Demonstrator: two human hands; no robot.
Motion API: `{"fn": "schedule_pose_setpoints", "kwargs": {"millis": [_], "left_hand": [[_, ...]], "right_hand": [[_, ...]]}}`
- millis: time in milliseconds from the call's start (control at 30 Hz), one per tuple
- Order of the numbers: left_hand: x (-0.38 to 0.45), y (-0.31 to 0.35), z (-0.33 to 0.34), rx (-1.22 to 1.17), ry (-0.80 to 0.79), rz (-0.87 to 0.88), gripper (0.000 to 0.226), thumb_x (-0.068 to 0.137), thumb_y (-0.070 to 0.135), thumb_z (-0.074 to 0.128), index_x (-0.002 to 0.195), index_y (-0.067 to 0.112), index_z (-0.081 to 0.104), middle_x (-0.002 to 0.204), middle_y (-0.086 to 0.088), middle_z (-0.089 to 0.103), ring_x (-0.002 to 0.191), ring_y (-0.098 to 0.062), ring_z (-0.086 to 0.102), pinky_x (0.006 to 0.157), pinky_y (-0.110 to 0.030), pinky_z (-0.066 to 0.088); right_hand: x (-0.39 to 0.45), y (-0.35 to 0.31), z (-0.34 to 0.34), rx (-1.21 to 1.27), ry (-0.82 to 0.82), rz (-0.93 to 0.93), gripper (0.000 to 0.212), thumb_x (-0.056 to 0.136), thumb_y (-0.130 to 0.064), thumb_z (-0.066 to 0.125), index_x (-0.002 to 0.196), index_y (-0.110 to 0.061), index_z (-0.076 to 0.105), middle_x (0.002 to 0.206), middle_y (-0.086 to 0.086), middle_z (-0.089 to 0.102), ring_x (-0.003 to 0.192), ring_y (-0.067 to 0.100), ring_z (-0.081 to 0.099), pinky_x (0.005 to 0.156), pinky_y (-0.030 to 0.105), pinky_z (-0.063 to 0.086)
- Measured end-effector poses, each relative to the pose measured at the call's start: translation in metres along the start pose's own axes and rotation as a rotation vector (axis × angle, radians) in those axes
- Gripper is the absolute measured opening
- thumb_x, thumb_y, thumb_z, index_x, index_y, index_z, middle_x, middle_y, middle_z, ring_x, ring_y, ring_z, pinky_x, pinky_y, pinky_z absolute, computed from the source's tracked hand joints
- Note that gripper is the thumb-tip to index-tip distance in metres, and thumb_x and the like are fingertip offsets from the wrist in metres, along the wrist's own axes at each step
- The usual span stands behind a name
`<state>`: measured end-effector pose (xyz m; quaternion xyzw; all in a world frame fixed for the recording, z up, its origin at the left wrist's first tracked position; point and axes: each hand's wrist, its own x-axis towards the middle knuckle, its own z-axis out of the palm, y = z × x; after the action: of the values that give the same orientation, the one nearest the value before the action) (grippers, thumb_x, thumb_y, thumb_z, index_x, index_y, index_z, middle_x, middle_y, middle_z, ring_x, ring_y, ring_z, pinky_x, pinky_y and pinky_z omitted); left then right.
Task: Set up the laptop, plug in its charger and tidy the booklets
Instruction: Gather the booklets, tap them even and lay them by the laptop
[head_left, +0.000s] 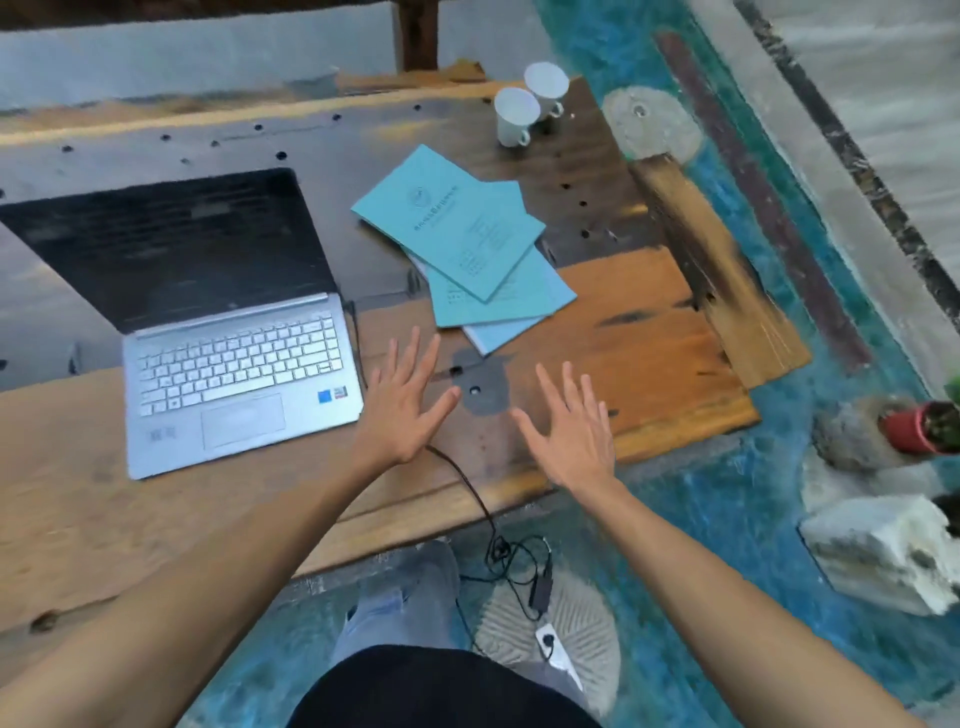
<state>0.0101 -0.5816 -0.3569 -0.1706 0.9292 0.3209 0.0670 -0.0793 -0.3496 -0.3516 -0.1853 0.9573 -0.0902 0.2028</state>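
A silver laptop (228, 332) stands with its lid up and a dark screen on the left of the wooden table (649, 353). A black charger cable (470, 493) runs from the laptop's right side over the table's front edge to a power brick (540, 587) and a white socket strip (553, 647) on the floor. Several turquoise booklets (467, 244) lie fanned and overlapping right of the screen. My left hand (402, 400) and my right hand (569, 431) hover flat with fingers spread, just in front of the booklets, holding nothing.
Two white cups (530, 101) stand at the table's far right corner. A red potted cactus (924, 426) and white stone blocks (883, 551) sit on the blue floor to the right. My legs are below the table's front edge.
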Motion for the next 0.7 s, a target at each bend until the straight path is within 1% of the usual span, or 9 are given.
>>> {"fn": "schedule_pose_setpoints", "kwargs": {"millis": [100,200,267,367,433,533,600,700], "left_hand": [[0.019,-0.014,-0.013,-0.052,0.022,-0.059,0.074,0.1,0.063,0.035,0.161,0.035,0.005,0.17,0.003,-0.006,0.156,-0.028,-0.006,0.125,-0.052,0.004],[0.032,-0.022,-0.025,-0.086,0.027,-0.094,0.074,0.102,0.059,0.036,0.162,0.031,0.005,0.17,0.001,-0.006,0.156,-0.028,-0.006,0.125,-0.05,0.003],[0.04,-0.025,-0.03,-0.105,0.021,-0.094,0.074,0.101,0.061,0.034,0.162,0.029,0.005,0.17,0.0,-0.005,0.156,-0.028,-0.007,0.125,-0.051,0.004],[0.052,-0.026,-0.037,-0.139,0.013,-0.11,0.081,0.094,0.069,0.027,0.162,0.031,0.005,0.17,0.003,-0.005,0.156,-0.024,-0.006,0.123,-0.05,0.004],[0.064,-0.026,-0.04,-0.161,0.017,-0.122,0.083,0.092,0.072,0.025,0.162,0.03,0.004,0.17,0.002,-0.006,0.156,-0.026,-0.008,0.124,-0.049,0.002],[0.086,-0.027,-0.044,-0.201,0.028,-0.138,0.076,0.101,0.06,0.036,0.162,0.027,0.004,0.169,0.001,-0.006,0.156,-0.029,-0.008,0.126,-0.048,0.002],[0.101,-0.026,-0.047,-0.246,0.028,-0.173,0.073,0.103,0.054,0.038,0.162,0.027,0.004,0.169,0.004,-0.006,0.156,-0.026,-0.007,0.124,-0.048,0.003],[0.125,-0.02,-0.054,-0.347,0.059,-0.232,0.072,0.104,0.05,0.041,0.162,0.027,0.005,0.169,0.005,-0.005,0.156,-0.025,-0.005,0.125,-0.05,0.008]], "right_hand": [[0.031,-0.021,-0.014,0.0,-0.007,-0.025,0.077,0.095,-0.077,0.025,0.161,-0.046,0.002,0.171,-0.008,-0.008,0.158,0.018,-0.009,0.127,0.045,0.001],[0.056,-0.036,-0.026,0.012,-0.012,-0.021,0.075,0.097,-0.073,0.03,0.161,-0.045,0.002,0.172,-0.007,-0.007,0.158,0.018,-0.009,0.128,0.046,0.002],[0.069,-0.043,-0.032,-0.006,-0.013,-0.041,0.074,0.099,-0.071,0.03,0.161,-0.044,0.002,0.172,-0.006,-0.007,0.158,0.018,-0.009,0.128,0.047,0.003],[0.09,-0.049,-0.039,-0.026,-0.021,-0.066,0.073,0.099,-0.069,0.029,0.162,-0.042,0.003,0.172,-0.003,-0.006,0.158,0.02,-0.007,0.128,0.049,0.005],[0.105,-0.051,-0.044,-0.038,-0.017,-0.08,0.073,0.1,-0.067,0.03,0.162,-0.041,0.004,0.172,-0.002,-0.004,0.159,0.022,-0.006,0.127,0.05,0.006],[0.134,-0.051,-0.052,-0.067,-0.02,-0.095,0.072,0.101,-0.066,0.032,0.163,-0.04,0.005,0.173,0.0,-0.003,0.159,0.024,-0.004,0.127,0.049,0.006],[0.156,-0.05,-0.058,-0.066,-0.022,-0.109,0.072,0.101,-0.064,0.035,0.163,-0.037,0.009,0.173,0.002,0.0,0.159,0.025,-0.002,0.127,0.049,0.008],[0.199,-0.048,-0.069,-0.029,-0.047,-0.127,0.071,0.102,-0.059,0.04,0.163,-0.034,0.013,0.173,0.005,0.004,0.159,0.027,0.001,0.126,0.049,0.01]]}}
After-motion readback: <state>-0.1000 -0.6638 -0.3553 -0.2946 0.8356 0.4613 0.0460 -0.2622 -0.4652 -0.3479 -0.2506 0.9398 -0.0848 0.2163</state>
